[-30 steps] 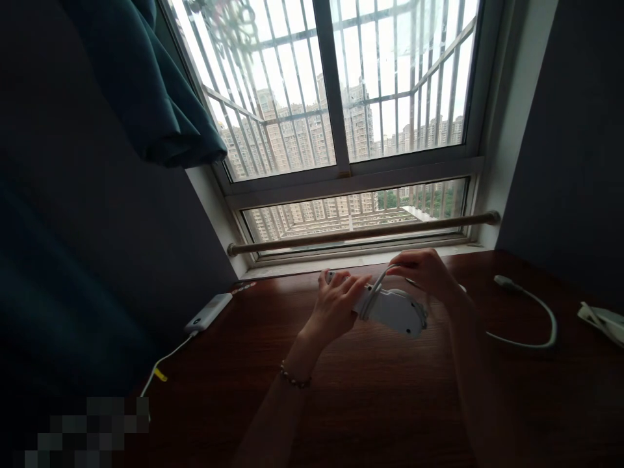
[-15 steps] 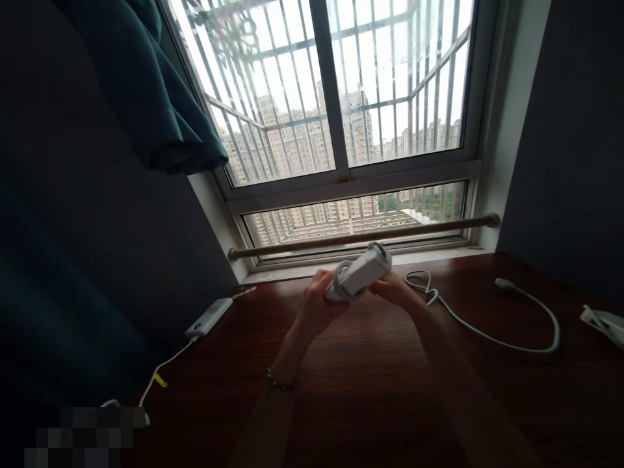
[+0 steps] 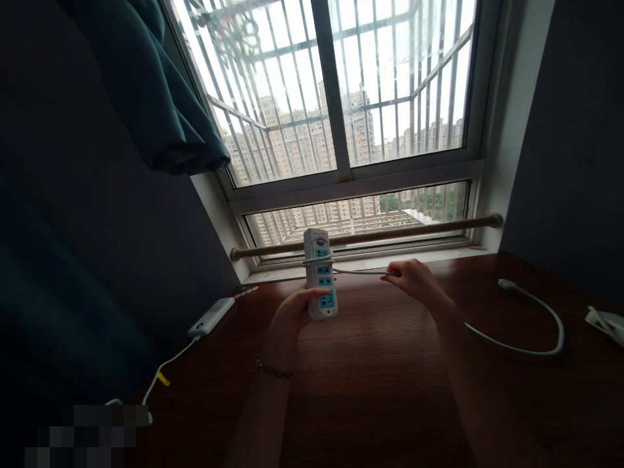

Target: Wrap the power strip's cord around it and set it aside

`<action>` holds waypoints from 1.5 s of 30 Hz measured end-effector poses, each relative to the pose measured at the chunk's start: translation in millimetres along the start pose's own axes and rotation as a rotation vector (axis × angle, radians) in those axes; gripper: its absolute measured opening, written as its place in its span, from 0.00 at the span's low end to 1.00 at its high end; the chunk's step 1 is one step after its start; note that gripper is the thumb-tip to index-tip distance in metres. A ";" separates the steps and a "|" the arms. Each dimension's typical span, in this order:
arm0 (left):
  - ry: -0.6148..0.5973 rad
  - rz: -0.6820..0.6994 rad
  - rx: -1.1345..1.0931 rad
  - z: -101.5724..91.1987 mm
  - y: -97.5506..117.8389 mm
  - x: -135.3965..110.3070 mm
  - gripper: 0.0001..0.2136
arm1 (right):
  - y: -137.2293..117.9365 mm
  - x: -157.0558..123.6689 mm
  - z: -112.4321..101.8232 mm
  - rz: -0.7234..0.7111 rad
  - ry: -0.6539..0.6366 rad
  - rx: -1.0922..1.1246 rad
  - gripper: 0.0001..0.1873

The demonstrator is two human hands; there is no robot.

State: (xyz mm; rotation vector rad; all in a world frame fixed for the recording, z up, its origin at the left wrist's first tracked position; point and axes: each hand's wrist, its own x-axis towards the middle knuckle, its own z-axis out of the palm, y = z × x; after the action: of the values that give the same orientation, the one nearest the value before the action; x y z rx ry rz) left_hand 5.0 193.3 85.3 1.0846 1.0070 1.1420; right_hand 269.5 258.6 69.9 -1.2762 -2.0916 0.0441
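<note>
A white power strip [image 3: 312, 276] with teal sockets stands nearly upright above the wooden table, gripped near its lower end by my left hand [image 3: 295, 307]. The left thumb lies across its front. Around the strip's upper part wraps its white cord [image 3: 363, 272], which runs taut to the right. My right hand [image 3: 414, 279] pinches that cord, a short way from the strip. Past my right forearm the cord curves over the table to its plug [image 3: 507, 285].
The dark wooden table [image 3: 370, 377] reaches to the window sill, with a metal rail [image 3: 414, 230] above it. A white device [image 3: 211, 316] with a cable lies at the left. Another white object [image 3: 604, 323] is at the right edge. A blue curtain [image 3: 166, 123] hangs upper left.
The power strip has turned from lying slanted to upright, its sockets now facing me. My right hand has moved right, away from the strip, drawing the cord straight.
</note>
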 end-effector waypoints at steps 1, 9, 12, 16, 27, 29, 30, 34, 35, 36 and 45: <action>0.012 -0.037 -0.061 0.5 -0.3 0.2 0.19 | -3.1 -0.8 -4.3 -0.038 0.044 0.026 0.15; -0.054 -0.090 0.135 1.0 -7.2 9.3 0.17 | -32.8 -11.4 -30.5 -0.310 0.355 0.005 0.16; -0.082 -0.090 0.213 5.9 -10.6 10.3 0.18 | -45.5 -16.4 -36.9 -0.365 0.345 -0.078 0.14; -0.124 -0.058 0.364 17.1 -18.9 10.9 0.19 | -60.3 -20.7 -41.5 -0.445 0.217 -0.154 0.13; 0.060 0.218 1.253 37.2 -35.2 -1.3 0.11 | -69.5 -15.7 -20.7 -0.488 -0.032 -0.220 0.15; 0.071 0.297 1.395 41.0 -33.3 -5.4 0.11 | -65.2 -13.7 -19.1 -0.477 -0.056 -0.200 0.17; 0.075 0.349 1.467 42.3 -31.2 -7.6 0.13 | -62.5 -12.8 -19.0 -0.470 -0.069 -0.178 0.18; -0.037 0.507 1.633 45.2 -16.6 -17.2 0.14 | -51.9 -10.2 -21.4 -0.419 -0.104 -0.027 0.20; -0.100 0.508 1.627 45.9 -12.2 -19.8 0.14 | -49.4 -9.8 -22.3 -0.397 -0.102 0.020 0.20; -0.158 0.499 1.606 46.7 -7.8 -22.4 0.13 | -46.8 -9.4 -23.1 -0.374 -0.100 0.076 0.20; -0.525 0.423 1.247 58.8 15.6 -49.7 0.07 | -27.1 -6.1 -19.7 -0.239 -0.466 0.840 0.18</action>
State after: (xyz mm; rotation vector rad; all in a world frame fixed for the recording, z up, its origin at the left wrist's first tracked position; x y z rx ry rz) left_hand 52.5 138.0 114.5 2.5173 1.0557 0.3588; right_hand 261.3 233.7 91.6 -0.5236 -2.1882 1.0763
